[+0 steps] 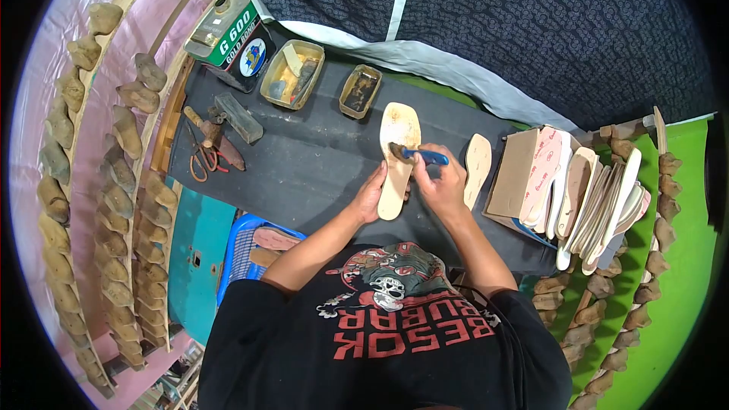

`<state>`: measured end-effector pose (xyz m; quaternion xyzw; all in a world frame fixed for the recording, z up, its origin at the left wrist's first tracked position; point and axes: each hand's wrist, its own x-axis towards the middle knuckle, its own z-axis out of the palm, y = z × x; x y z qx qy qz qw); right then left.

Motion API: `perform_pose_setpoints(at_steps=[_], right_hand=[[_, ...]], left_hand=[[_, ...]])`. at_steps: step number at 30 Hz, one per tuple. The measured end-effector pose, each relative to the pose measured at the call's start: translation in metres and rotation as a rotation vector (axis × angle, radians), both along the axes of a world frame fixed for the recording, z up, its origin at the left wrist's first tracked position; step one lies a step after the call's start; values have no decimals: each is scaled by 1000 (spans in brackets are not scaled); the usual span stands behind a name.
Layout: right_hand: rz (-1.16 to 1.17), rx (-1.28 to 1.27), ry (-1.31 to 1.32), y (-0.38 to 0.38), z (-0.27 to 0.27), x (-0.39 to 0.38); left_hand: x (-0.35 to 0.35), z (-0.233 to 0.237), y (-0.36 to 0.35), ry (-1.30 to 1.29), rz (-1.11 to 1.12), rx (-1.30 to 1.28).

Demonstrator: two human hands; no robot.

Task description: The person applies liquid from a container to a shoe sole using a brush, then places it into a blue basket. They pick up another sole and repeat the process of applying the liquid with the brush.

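Observation:
My left hand (372, 194) is closed around the lower left edge of a pale shoe insole (399, 125), holding it over the table. In my right hand (442, 184) is a brush with a blue handle (431, 157). Its dark bristles touch the insole's upper face near the middle. The wider end of the insole points away from me and carries brownish smears. To the right of my right hand lies another pale insole (477, 163).
Beyond the insole stand a small tub (345, 99) with dark residue, a larger tub (316, 57) and a glue can (209, 42). Scissors (199, 165) and a whetstone-like block (241, 120) lie left. A carton (512, 175) beside stacked insoles (596, 201) is right. Shoe lasts (118, 201) line both sides.

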<state>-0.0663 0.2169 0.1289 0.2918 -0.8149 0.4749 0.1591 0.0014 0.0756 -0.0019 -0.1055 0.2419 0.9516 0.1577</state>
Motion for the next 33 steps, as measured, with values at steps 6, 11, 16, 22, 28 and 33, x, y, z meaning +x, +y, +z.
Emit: perform_pose_setpoints(at_steps=[6,11,16,22,28,33], right_hand=[[-125,24,-14,19,-3,-8],[-151,15,-32,21,1,-10],[-47,22,30,15,1,3],[-157,38,-10,20,5,-7],[-64,39,45,20,1,-1],[-170,41,-10,23,5,-7]], left_hand=[[-1,1,-6,15,6,-41],[-3,2,-7,51,-11,-23],[-4,8,-7,34,34,-22],[-4,2,-11,66,11,-31],[-5,6,-11,62,22,0],[-6,4,-11,64,-10,-14]])
